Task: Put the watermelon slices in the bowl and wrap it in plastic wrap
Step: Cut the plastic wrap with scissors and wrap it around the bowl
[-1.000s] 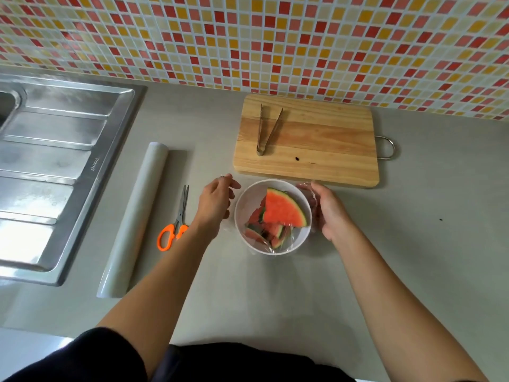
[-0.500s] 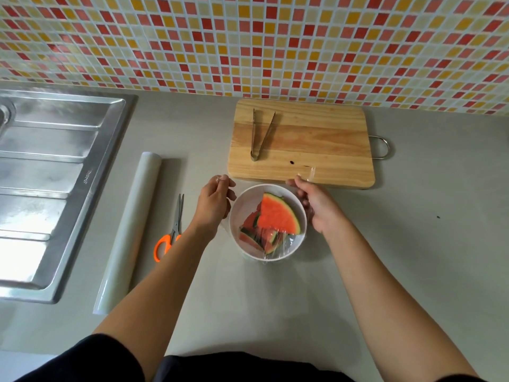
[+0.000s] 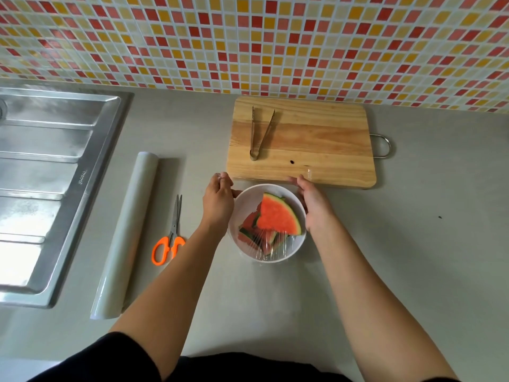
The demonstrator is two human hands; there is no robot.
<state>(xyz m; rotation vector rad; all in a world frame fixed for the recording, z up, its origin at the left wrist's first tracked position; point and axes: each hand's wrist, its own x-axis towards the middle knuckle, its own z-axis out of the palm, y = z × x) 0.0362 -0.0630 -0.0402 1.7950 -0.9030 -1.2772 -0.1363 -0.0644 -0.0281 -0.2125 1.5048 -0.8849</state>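
A white bowl (image 3: pixel 249 201) stands on the grey counter just in front of the cutting board. Several watermelon slices (image 3: pixel 276 217) lie in it, the largest wedge on top. A sheet of clear plastic wrap (image 3: pixel 271 248) covers the bowl's near part and stretches up toward both hands. My left hand (image 3: pixel 218 201) pinches a far corner of the wrap at the bowl's left rim. My right hand (image 3: pixel 312 201) pinches the other far corner at the right rim, and a bit of film shows above its fingers.
A wooden cutting board (image 3: pixel 316 139) with metal tongs (image 3: pixel 260 136) lies behind the bowl by the tiled wall. A roll of plastic wrap (image 3: pixel 126 230) and orange-handled scissors (image 3: pixel 169 238) lie to the left. A steel sink drainer (image 3: pixel 46 188) fills the far left.
Both hands have moved away from me along the bowl's sides to its far rim, drawing the plastic wrap taut over the slices.
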